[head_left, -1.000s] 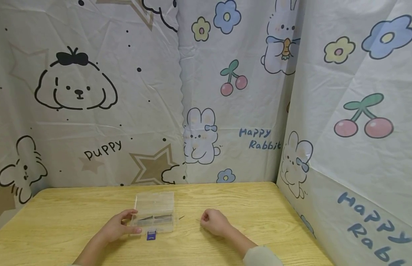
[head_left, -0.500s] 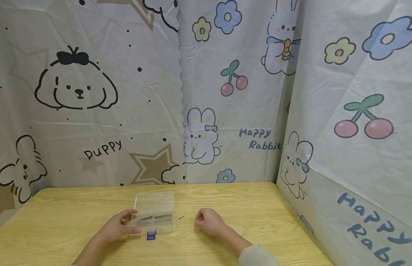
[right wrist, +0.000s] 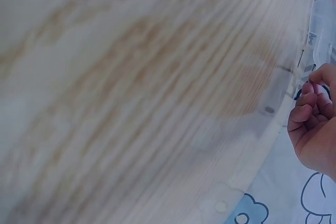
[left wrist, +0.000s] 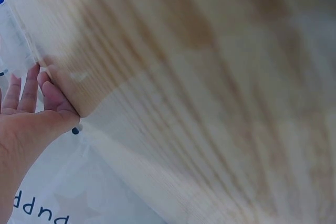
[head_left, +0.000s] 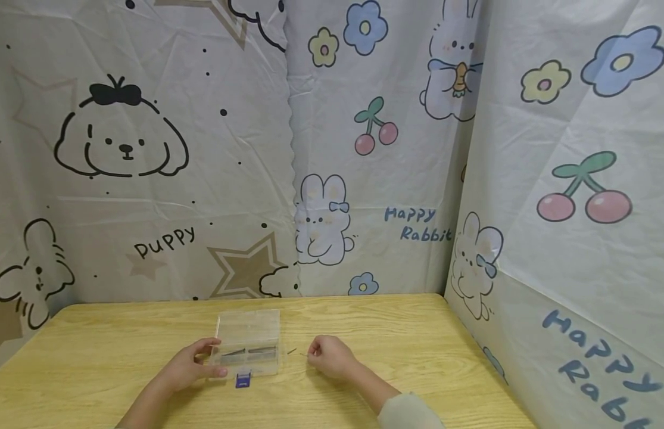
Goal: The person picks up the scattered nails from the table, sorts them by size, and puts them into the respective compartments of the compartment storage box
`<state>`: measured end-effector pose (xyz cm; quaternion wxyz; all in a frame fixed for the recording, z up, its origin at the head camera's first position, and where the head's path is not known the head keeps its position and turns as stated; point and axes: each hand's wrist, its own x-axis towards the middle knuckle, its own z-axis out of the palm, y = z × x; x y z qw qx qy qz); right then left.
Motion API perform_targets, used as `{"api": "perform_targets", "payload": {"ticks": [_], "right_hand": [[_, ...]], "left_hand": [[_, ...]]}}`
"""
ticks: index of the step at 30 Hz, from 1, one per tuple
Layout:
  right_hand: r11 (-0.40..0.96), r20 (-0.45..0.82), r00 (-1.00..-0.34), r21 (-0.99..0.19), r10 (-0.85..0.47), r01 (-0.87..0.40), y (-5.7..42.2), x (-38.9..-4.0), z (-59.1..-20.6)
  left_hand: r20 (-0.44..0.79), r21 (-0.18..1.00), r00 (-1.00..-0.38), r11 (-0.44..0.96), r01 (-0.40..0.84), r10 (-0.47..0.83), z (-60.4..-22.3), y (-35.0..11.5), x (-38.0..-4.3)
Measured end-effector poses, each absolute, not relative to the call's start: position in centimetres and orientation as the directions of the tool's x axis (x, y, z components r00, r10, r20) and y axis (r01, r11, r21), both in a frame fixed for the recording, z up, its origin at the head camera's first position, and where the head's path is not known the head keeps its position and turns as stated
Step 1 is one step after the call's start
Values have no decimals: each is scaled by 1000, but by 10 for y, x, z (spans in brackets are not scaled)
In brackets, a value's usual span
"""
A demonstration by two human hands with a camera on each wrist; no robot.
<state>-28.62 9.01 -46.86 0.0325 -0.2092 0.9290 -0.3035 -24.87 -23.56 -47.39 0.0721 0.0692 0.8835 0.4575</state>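
Note:
A clear plastic box [head_left: 249, 370] stands on the table with its lid [head_left: 249, 326] folded open toward the back and a blue latch [head_left: 243, 380] at its front. Thin dark nail-like pieces [head_left: 262, 350] lie in its compartments. My left hand [head_left: 188, 364] holds the box by its left end, thumb at the front corner and fingers behind. To the right of the box, my right hand [head_left: 329, 357] pinches a thin nail-like piece [head_left: 303, 354] between thumb and forefinger, its tip pointing left. Another thin piece [head_left: 292, 351] lies between the box and that hand.
The yellow wood-grain table [head_left: 122, 333] reaches back to a printed cloth curtain [head_left: 246, 149]. A second cloth wall [head_left: 573, 262] runs along the right edge of the table.
My right hand has moved left toward the box with the pinched nail-like piece. The left hand and the box have stayed in place.

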Motion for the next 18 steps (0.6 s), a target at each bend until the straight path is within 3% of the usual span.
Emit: {"api": "perform_targets", "payload": {"ticks": [18], "right_hand": [[723,72,-902,-572,-425,-386,76,-287,-465]], "left_hand": [[-59,821,-980,568,61,191,-473,-235,-248]]}}
